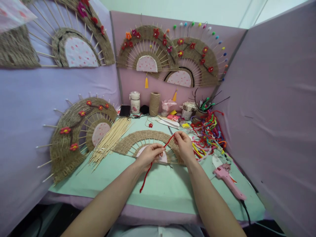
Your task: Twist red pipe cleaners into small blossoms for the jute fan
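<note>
A pale green counter [108, 184] carried the work, and on its middle lay a woven twine fan [145, 134]. The left hand [151, 154] was closed in a pinch, thumb against fingers, and had hold of a red chenille stem [145, 176] somewhere along its length; the right hand [183, 144] pinched its upper end between thumb and fingertips. So the stem was in the air, in front of the fan, with one tail hanging down. The step in hand seemed to be the shaping or straightening of this stem, and the next move would probably call for a firm left pinch while the right fingers bend or draw. As for what was hidden, a larger fan [58, 49] at the upper left was cut off by the edge of view, the left hand covered part of the pale half-disc [164, 158], and the stem's path inside the left fingers could not be seen.
</note>
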The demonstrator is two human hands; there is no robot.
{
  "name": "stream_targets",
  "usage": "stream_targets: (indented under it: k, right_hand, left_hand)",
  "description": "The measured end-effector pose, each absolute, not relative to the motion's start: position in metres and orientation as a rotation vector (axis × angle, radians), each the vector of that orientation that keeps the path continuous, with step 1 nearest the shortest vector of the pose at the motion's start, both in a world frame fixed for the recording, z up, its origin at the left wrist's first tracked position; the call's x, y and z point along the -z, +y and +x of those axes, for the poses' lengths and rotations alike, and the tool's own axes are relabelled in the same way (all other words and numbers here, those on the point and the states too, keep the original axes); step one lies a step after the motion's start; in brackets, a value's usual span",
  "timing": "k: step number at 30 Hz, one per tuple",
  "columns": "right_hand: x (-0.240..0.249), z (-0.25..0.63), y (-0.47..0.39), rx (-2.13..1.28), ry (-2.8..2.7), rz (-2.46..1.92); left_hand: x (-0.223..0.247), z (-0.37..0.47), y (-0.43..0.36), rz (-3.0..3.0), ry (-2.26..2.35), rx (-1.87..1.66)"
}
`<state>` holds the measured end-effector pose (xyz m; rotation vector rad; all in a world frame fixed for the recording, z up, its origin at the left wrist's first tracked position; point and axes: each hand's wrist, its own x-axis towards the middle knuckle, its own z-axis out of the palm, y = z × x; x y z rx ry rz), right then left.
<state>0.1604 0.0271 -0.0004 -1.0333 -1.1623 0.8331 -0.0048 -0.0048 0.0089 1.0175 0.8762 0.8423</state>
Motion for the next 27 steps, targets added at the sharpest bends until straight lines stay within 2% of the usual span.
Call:
stream_targets:
  k: [8, 15, 22, 27]
  right_hand:
    - [-0.008, 0.15, 0.011, -1.158, -1.477, -1.031]
    - [-0.01, 0.15, 0.011, -1.055, -1.407, -1.019]
    - [-0.007, 0.149, 0.013, -1.152, -1.341, -0.983]
    - [-0.008, 0.148, 0.012, -1.074, -1.401, -1.03]
  left_hand:
    - [-0.007, -0.003, -0.003, 1.049, 0.84, -1.052]
    - [-0.008, -0.003, -0.005, 1.094, 0.926, -1.016]
    - [-0.006, -0.004, -0.002, 0.993, 0.888, -0.934]
    - [-0.004, -0.005, -0.001, 0.967, 0.863, -0.901]
